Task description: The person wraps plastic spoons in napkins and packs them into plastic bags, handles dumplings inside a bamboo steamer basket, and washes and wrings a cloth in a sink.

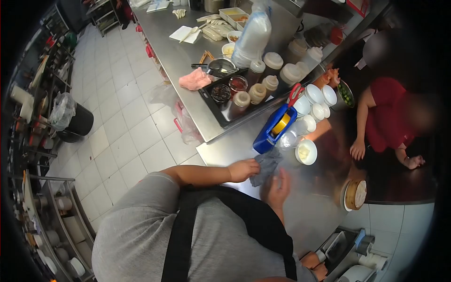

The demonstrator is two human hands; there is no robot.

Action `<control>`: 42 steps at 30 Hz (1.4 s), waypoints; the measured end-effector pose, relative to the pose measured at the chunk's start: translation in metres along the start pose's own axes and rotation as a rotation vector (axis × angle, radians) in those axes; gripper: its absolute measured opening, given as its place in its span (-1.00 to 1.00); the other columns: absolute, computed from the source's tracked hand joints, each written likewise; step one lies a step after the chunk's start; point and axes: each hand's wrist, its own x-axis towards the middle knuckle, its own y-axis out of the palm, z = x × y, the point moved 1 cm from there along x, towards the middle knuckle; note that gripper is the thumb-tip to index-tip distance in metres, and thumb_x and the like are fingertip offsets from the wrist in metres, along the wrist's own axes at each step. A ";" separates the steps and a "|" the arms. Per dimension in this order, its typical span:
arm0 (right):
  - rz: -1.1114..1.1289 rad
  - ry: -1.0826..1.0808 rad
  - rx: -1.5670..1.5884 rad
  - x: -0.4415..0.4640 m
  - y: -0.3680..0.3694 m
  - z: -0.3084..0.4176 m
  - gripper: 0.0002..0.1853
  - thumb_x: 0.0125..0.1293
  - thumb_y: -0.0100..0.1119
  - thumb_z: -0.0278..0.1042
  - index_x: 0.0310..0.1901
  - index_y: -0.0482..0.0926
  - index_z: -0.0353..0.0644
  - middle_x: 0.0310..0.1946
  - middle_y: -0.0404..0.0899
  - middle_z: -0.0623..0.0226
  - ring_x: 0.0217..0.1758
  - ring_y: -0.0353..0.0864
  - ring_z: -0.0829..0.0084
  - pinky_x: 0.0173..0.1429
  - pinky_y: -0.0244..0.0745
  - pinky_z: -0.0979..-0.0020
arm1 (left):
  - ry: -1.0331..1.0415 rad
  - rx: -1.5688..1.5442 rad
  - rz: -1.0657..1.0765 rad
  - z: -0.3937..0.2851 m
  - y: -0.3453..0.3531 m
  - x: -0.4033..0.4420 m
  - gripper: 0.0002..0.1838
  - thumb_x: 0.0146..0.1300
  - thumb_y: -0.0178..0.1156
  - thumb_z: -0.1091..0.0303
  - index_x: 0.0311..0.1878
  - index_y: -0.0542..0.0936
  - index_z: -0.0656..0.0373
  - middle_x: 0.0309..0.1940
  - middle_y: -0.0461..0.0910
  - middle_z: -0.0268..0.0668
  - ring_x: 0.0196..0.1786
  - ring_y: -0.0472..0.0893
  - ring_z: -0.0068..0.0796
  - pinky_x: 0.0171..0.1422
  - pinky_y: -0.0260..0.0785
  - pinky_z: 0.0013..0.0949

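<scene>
A crumpled grey cloth (266,167) lies on the steel counter in front of my body. My left hand (244,170) has its fingers closed on the cloth's left side. Beside its lower right edge is my right hand (278,188), partly blurred, fingers stretched out and holding nothing I can see. Just beyond the cloth stands a blue tape dispenser (273,129) with a yellow-cored roll. To the right of the cloth, a white bowl (306,152) contains pale yellow pieces.
Red-handled scissors (295,94) stand behind the dispenser, near stacked white bowls (314,94). A black tray (223,121) carries sauce bottles and jars, with a pink cloth (195,80) beside it. Bamboo steamers (355,195) sit at right. A person in red (390,113) stands across the counter.
</scene>
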 end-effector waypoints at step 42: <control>-0.061 -0.162 -0.038 0.402 0.382 0.319 -0.61 0.14 0.03 -0.44 0.05 0.53 -0.05 0.08 0.42 0.03 0.07 0.47 0.03 0.15 0.39 0.21 | -0.357 0.334 -0.303 0.293 -0.518 -0.241 -0.51 0.09 0.08 0.64 0.12 0.48 0.05 0.25 0.34 -0.22 0.34 0.27 -0.08 0.35 0.20 -0.16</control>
